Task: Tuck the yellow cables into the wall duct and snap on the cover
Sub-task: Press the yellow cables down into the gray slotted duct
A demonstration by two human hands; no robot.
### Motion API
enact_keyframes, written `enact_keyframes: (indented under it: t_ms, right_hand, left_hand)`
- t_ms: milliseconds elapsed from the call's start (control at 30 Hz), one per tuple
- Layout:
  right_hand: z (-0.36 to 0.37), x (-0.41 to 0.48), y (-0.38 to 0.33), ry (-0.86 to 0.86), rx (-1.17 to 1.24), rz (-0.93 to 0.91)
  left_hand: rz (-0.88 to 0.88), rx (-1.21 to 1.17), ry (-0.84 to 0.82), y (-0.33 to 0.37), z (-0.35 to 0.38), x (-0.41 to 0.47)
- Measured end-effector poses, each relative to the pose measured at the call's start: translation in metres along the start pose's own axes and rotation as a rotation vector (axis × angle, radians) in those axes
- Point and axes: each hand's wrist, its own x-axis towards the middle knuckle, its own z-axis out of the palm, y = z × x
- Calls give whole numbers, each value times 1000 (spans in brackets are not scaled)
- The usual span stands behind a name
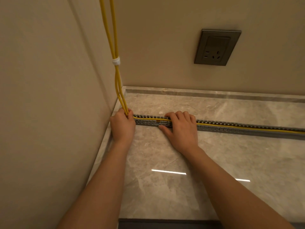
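The left hand (pixel 123 124) grips the two yellow cables (pixel 115 54) in curled fingers at the wall corner. Above the fingers a white tie (pixel 116 61) binds the cables. Right of those fingers the cables lie inside the open grey duct (pixel 148 121). The right hand (pixel 181 128) presses on the duct, fingers loosely bent, thumb on its near side.

The left grip (pixel 123 125) and right grip (pixel 181 129) are bare, and both forearms (pixel 231 187) show uncovered.
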Motion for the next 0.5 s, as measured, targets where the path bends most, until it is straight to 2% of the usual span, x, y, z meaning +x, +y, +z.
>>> enact_keyframes:
  t_ms: [200,333,433,500]
  right_hand:
    - [-2,-1,1,-25,41,-26]
    - [-6,-1,-1,37,69,7]
    - [-11,-6,-3,68,78,43]
    - [-15,-11,-4,68,90,28]
  left_hand:
    - [-60,-31,-109,2,-7,-7]
    - [-82,-42,-228,6,-20,-26]
    - [64,109,-236,7,-33,-53]
    - [205,183,-310,8,-45,-73]
